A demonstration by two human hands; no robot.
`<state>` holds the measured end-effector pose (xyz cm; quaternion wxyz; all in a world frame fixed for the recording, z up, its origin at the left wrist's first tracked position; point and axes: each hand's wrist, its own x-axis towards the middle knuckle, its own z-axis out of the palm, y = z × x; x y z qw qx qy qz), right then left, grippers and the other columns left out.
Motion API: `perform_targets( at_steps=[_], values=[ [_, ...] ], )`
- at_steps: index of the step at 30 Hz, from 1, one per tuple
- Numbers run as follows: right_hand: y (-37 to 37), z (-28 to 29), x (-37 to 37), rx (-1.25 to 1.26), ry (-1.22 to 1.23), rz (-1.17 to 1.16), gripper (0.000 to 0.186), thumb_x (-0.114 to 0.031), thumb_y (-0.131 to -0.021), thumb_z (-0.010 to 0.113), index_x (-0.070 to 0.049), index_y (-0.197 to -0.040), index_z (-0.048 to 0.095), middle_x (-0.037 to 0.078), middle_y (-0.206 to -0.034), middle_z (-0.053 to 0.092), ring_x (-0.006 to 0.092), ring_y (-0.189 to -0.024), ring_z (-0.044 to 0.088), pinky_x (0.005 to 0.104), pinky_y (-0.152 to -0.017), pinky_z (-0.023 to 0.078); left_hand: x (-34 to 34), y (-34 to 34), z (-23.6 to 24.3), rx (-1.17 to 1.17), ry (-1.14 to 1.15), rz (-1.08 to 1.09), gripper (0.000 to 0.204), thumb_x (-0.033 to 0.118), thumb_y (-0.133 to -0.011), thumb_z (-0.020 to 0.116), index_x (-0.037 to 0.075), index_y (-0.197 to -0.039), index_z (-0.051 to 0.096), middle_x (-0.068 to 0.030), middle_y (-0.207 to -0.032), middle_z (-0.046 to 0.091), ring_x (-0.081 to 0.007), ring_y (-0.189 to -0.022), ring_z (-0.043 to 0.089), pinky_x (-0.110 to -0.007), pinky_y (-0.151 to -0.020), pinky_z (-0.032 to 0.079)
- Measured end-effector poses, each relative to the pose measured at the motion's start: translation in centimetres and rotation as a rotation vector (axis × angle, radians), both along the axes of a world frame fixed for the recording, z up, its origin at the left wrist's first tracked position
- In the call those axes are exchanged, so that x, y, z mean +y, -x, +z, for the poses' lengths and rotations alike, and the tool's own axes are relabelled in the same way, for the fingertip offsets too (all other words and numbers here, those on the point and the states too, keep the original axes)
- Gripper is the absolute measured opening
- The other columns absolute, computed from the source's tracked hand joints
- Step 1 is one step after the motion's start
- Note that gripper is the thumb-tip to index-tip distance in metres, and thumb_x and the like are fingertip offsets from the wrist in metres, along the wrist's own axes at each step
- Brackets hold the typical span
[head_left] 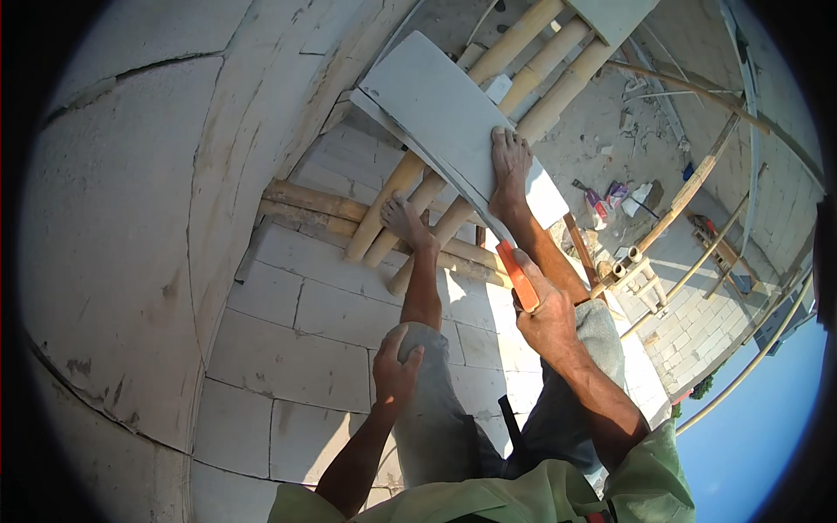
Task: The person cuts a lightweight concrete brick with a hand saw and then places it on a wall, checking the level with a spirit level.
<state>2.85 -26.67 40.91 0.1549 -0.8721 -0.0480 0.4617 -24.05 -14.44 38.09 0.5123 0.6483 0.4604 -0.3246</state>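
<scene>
A bare foot for a clamp, and a saw blade close by

We have the right hand (547,321) clamped around the handle of the orange-handled saw (520,281), whose blade runs away along the near long edge of the pale block (462,105). We cannot tell how deep, if at all, the teeth sit in it. The left hand (397,364) rests on the left knee (425,347), thumb and fingers apart, holding no tool.

The block lies across 3 bamboo poles (388,209), with the bare right foot (510,170) pressed flat on top. That foot seems to be its main hold, so our first worry is slipping: if the weight lifts, the block could slide or rock on the round poles and drag the blade sideways, bending or binding it.

Our second worry is skin. The right ankle is near the handle end of the blade, and the left foot (405,220), also bare, stands on the poles on the other side. A blade that jumps off the edge could catch either.

Third, we see gaps between the poles and rubble (628,118) seemingly well below. A snapped piece could drop through, and a rolling pole could cost the person their balance.
</scene>
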Motion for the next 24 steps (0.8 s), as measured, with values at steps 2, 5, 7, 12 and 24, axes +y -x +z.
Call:
perform_targets(
  at_steps=[2, 5, 7, 12, 24],
  values=[
    [-0.4, -1.6, 0.8, 0.090, 0.085, 0.008, 0.069, -0.002, -0.081, 0.063, -0.016, -0.146, 0.042, 0.024, -0.103, 0.070, 0.0406, -0.091, 0.069, 0.0487, -0.077, 0.057, -0.2, 0.1, -0.1, 0.022, 0.014, 0.006, 0.049, 0.017, -0.083, 0.071, -0.002, -0.127, 0.059, -0.0237, -0.127, 0.060, -0.0394, -0.120, 0.057, -0.042, -0.104, 0.043],
    [0.5, -9.5, 2.4, -0.030, 0.049, 0.036, 0.059, -0.008, -0.083, 0.062, -0.015, -0.140, 0.049, 0.022, -0.085, 0.069, 0.0418, -0.080, 0.068, 0.0498, -0.072, 0.056, -0.3, 0.1, 0.2, 0.006, -0.010, -0.060, 0.049, 0.018, -0.084, 0.070, -0.002, -0.127, 0.059, -0.0241, -0.127, 0.060, -0.0398, -0.120, 0.057, -0.043, -0.104, 0.043],
    [1.7, -12.9, 2.3, -0.084, 0.027, 0.003, 0.056, -0.009, -0.083, 0.063, -0.015, -0.138, 0.053, 0.021, -0.077, 0.069, 0.0416, -0.074, 0.068, 0.0492, -0.070, 0.056, -0.1, -0.1, 0.4, -0.025, -0.017, -0.068, 0.052, 0.015, -0.084, 0.069, -0.003, -0.131, 0.056, -0.0246, -0.125, 0.060, -0.0394, -0.118, 0.057, -0.042, -0.103, 0.044],
    [2.0, -14.0, 0.3, -0.228, -0.219, 0.040, 0.056, -0.013, -0.080, 0.066, -0.013, -0.135, 0.053, 0.024, -0.076, 0.067, 0.0411, -0.071, 0.068, 0.0514, -0.061, 0.055, 0.2, -0.5, 0.4, -0.014, -0.032, -0.087, 0.049, 0.020, -0.084, 0.070, -0.002, -0.126, 0.059, -0.0240, -0.126, 0.061, -0.0402, -0.118, 0.057, -0.044, -0.102, 0.044],
    [0.9, -8.8, -0.8, 0.162, -0.099, -0.035, 0.055, -0.010, -0.085, 0.073, -0.013, -0.136, 0.051, 0.026, -0.104, 0.068, 0.0419, -0.100, 0.067, 0.0429, -0.087, 0.054, -0.4, -0.9, 0.3, -0.034, -0.035, -0.070, 0.047, 0.019, -0.083, 0.070, -0.003, -0.124, 0.060, -0.0238, -0.125, 0.061, -0.0397, -0.117, 0.058, -0.043, -0.102, 0.045]
  ],
)
